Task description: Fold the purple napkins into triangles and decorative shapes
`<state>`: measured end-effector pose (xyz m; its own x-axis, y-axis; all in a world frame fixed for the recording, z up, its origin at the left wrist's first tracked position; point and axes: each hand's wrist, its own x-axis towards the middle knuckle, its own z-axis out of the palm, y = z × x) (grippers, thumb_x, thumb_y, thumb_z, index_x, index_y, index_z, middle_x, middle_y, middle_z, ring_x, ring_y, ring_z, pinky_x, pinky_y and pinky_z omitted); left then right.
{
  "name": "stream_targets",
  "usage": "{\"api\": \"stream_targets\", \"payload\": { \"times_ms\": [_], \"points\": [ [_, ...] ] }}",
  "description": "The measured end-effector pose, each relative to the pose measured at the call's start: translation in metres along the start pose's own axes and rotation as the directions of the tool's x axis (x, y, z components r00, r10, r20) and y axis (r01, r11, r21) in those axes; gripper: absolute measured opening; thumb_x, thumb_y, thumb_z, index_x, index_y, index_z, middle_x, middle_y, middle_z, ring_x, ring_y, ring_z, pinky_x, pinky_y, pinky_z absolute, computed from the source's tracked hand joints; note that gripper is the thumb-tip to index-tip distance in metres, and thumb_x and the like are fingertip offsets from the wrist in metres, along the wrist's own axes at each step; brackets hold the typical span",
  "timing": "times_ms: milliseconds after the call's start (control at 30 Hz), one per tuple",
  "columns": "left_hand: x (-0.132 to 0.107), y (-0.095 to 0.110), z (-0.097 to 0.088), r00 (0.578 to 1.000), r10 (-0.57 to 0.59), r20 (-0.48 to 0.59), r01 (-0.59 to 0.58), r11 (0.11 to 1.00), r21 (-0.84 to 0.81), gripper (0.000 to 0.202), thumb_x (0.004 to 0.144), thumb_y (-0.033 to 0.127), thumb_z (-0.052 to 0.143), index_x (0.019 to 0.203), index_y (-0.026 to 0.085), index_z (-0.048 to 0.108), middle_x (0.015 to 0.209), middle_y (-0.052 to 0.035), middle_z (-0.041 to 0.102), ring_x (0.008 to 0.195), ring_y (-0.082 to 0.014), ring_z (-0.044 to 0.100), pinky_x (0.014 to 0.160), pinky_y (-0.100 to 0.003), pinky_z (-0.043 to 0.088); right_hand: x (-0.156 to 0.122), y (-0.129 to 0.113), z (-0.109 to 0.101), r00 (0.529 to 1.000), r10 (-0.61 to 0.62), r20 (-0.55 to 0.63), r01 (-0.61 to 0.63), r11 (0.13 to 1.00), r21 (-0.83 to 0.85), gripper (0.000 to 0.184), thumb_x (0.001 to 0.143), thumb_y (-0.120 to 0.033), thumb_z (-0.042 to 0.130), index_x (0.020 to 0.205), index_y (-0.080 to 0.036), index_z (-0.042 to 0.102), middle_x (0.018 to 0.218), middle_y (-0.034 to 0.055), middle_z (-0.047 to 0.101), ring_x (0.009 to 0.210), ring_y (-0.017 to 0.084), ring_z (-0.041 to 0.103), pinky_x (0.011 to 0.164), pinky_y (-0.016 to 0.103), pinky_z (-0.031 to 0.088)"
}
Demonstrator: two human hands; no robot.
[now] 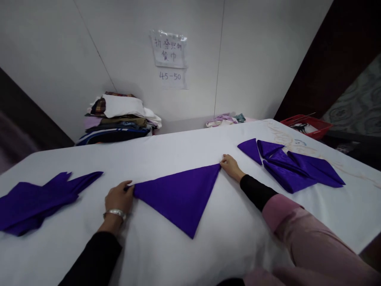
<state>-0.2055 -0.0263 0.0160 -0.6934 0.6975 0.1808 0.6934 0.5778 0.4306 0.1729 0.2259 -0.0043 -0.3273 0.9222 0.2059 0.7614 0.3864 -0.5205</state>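
Observation:
A purple napkin lies folded into a triangle on the white-covered table, one point toward me. My left hand, with a silver bracelet at the wrist, pinches its left corner. The far right corner is between the fingertips of my right hand. On the right lie several folded purple napkins, partly overlapping one another. A loose, crumpled heap of purple cloth rests at the left.
The white tablecloth has a pale embroidered pattern at the right. Behind the table stand a pile of folded clothes and a smaller cloth heap. A red basket is at the far right. Handwritten paper signs hang on the wall.

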Motion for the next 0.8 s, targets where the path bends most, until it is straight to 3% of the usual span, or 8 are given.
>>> {"api": "stream_targets", "payload": {
  "times_ms": [133,200,267,400,500,567,667,800],
  "points": [
    [0.015,0.001,-0.007,1.0,-0.022,-0.001,0.022,1.0,-0.016,0.037,0.079,0.033,0.049,0.109,0.016,0.061,0.103,-0.0112,0.066,0.102,-0.0271,0.059,0.09,-0.039,0.045,-0.019,0.004,0.001,1.0,-0.011,0.008,0.01,0.999,0.046,0.011,0.076,-0.021,0.054,0.07,-0.02,0.064,0.124,0.0081,0.055,0.126,0.024,0.039,0.102,0.036,0.03],
    [0.006,0.019,-0.008,0.992,0.083,-0.091,-0.084,0.996,0.0,0.036,0.079,0.033,0.049,0.108,0.015,0.061,0.113,-0.0126,0.063,0.111,-0.027,0.054,0.098,-0.04,0.039,-0.021,0.008,0.001,1.0,-0.008,0.0,0.008,0.998,0.057,0.011,0.076,-0.022,0.055,0.07,-0.02,0.064,0.125,0.0081,0.055,0.126,0.025,0.038,0.102,0.038,0.029],
    [-0.018,0.045,-0.006,0.949,0.272,-0.159,-0.274,0.962,0.015,0.037,0.082,0.036,0.048,0.107,0.013,0.061,0.118,-0.0145,0.06,0.115,-0.0277,0.05,0.102,-0.042,0.035,-0.022,0.011,0.001,1.0,-0.008,-0.012,0.008,0.998,0.062,0.011,0.077,-0.023,0.055,0.071,-0.02,0.063,0.127,0.0083,0.054,0.127,0.025,0.038,0.103,0.039,0.029],
    [-0.099,0.094,0.009,0.802,0.595,0.055,-0.587,0.801,-0.12,0.04,0.087,0.042,0.045,0.116,0.018,0.057,0.126,-0.0104,0.057,0.121,-0.0263,0.046,0.103,-0.046,0.033,-0.026,0.015,0.0,0.999,-0.022,-0.038,0.024,0.998,0.061,0.012,0.08,-0.025,0.054,0.074,-0.02,0.062,0.129,0.0089,0.052,0.128,0.024,0.037,0.103,0.04,0.029],
    [-0.151,0.108,0.023,0.677,0.693,0.249,-0.68,0.718,-0.149,0.052,0.088,0.047,0.044,0.134,0.022,0.042,0.143,-0.0093,0.041,0.132,-0.0273,0.033,0.107,-0.051,0.024,-0.032,0.02,-0.003,0.998,-0.026,-0.062,0.029,0.998,0.05,0.012,0.081,-0.024,0.052,0.076,-0.02,0.062,0.13,0.0094,0.053,0.128,0.024,0.038,0.102,0.041,0.031],
    [-0.168,0.109,0.029,0.616,0.703,0.356,-0.705,0.693,-0.148,0.06,0.088,0.05,0.041,0.139,0.021,0.033,0.147,-0.0101,0.033,0.135,-0.0282,0.026,0.109,-0.054,0.019,-0.036,0.024,-0.006,0.996,-0.019,-0.083,0.021,0.999,0.033,0.013,0.081,-0.024,0.051,0.077,-0.019,0.062,0.129,0.01,0.053,0.127,0.025,0.039,0.102,0.042,0.031],
    [-0.171,0.108,0.029,0.585,0.683,0.439,-0.709,0.693,-0.133,0.063,0.089,0.054,0.035,0.142,0.02,0.027,0.149,-0.0101,0.028,0.138,-0.0274,0.02,0.11,-0.055,0.014,-0.04,0.028,-0.009,0.995,-0.021,-0.102,0.021,1.0,0.0,0.013,0.08,-0.025,0.051,0.075,-0.019,0.061,0.127,0.0101,0.054,0.125,0.025,0.041,0.102,0.041,0.031],
    [-0.173,0.11,0.019,0.603,0.655,0.456,-0.693,0.713,-0.107,0.065,0.089,0.055,0.035,0.143,0.023,0.023,0.152,-0.0081,0.021,0.139,-0.0263,0.014,0.111,-0.055,0.013,-0.046,0.024,-0.011,0.992,-0.063,-0.11,0.06,0.998,-0.029,0.012,0.076,-0.024,0.05,0.07,-0.02,0.059,0.118,0.0102,0.06,0.118,0.025,0.047,0.099,0.04,0.034]
  ]
}}
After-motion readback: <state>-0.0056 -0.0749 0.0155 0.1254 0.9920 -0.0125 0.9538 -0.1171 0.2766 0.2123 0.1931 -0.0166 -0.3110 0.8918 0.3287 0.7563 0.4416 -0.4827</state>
